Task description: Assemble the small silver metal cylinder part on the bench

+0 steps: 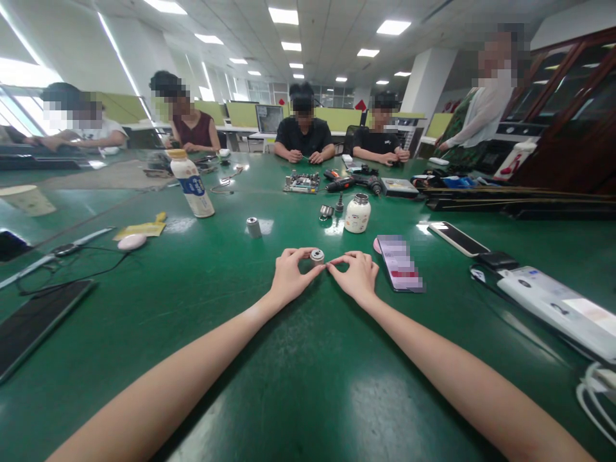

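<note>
Both my hands rest on the green table in front of me. My left hand pinches a small silver metal cylinder between thumb and fingers. My right hand lies just right of it, fingers curled, its thumb and forefinger reaching to the cylinder's side. A second silver cylinder stands farther off on the table. A small white jar with a metal lid stands behind my hands, with small metal parts beside it.
A phone lies right of my right hand, another phone and a white device farther right. A white bottle, a pink object, cables and a tablet lie left. Several people sit across the table; one stands right.
</note>
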Tool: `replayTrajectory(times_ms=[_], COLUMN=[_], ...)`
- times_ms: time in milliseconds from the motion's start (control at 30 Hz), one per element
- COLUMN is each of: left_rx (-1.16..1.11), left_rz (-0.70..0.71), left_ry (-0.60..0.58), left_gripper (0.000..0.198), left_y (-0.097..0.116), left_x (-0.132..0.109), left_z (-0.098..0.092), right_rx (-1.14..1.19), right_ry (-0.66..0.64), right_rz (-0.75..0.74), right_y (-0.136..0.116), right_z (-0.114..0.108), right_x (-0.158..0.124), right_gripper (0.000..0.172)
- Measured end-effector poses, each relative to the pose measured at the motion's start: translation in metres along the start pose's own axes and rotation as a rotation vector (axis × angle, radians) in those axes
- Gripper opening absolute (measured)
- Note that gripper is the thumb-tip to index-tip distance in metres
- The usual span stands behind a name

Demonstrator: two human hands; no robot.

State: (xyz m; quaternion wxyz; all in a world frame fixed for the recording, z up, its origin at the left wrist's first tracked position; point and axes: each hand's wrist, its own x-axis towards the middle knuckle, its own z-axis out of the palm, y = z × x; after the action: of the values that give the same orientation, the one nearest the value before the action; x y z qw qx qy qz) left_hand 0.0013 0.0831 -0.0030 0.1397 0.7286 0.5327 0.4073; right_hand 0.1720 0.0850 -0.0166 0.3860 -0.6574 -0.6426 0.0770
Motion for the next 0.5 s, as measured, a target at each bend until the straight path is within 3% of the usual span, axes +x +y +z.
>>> replayTrajectory(times_ms=[167,267,367,500], left_rx=[-0.022,-0.074,-0.117,-0.116], left_rz=[0.004,0.015,0.034,0.075], left_ry=[-0.009,-0.02,-0.054,-0.115], left_gripper=[0.034,0.035,0.038,0.043], left_y=[-0.0014,-0.0038,-0.0062,-0.0078], left_x=[0.0003,0.001,0.002,0.0024], left_z=[0.0001,0.0005,0.0009,0.0009], right_rx=[0.0,0.084,0.268,0.434], right_ry=[-0.017,0.042,0.115,0.086], right_rz=[-0.002,-0.026,-0.146,-0.353], right_y=[0.0016,0.0033,0.0019,-0.0016], right_z=[0.0009,0.002,0.0018,0.0009], right_x=[0.0002,0.0035,0.0073,0.0086], right_gripper=[0.014,0.017,0.023,0.021])
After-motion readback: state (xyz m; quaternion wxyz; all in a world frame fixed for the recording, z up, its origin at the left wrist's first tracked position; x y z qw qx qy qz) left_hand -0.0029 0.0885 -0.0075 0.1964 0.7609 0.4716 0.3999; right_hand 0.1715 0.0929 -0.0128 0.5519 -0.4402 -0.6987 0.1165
